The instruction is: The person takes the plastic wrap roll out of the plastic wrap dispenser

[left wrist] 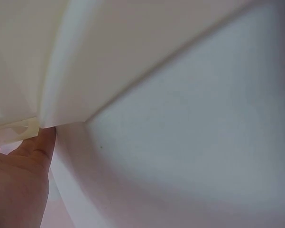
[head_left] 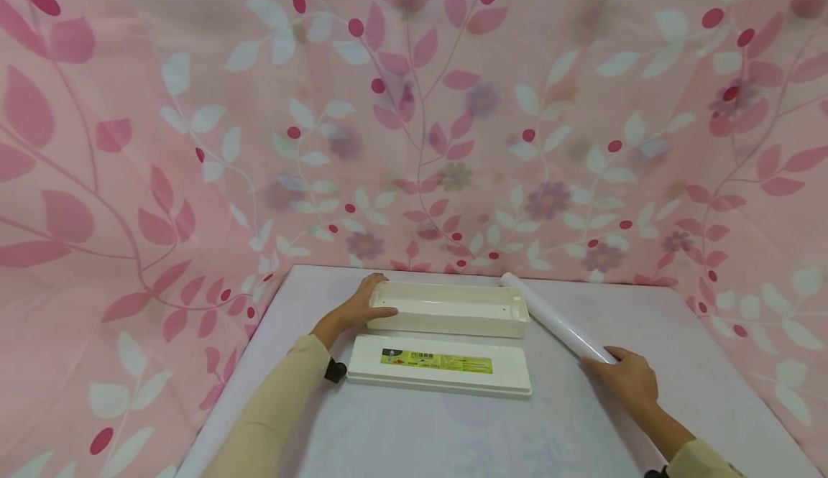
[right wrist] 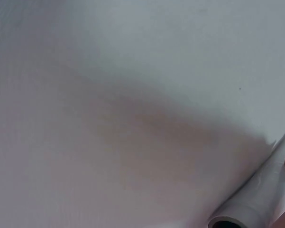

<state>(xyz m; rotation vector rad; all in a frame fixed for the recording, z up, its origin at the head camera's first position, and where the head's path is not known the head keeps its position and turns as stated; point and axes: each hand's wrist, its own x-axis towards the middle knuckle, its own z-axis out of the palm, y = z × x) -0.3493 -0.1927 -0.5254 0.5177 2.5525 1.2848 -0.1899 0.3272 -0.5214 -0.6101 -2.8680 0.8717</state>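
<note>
A long cream-white box stands open-topped near the back of the table. My left hand grips its left end, thumb along the front side and fingers round the far corner. Close up in the left wrist view, the left hand meets the corner of the box. Just in front of the box lies its flat white lid with a yellow-green label. To the right, my right hand holds a roll of cling film that slants away from me. The hollow core end of the roll shows in the right wrist view.
The table has a pale cloth. Behind it and on both sides hang pink curtains with a leaf pattern. The far end of the roll comes close to the box's right end.
</note>
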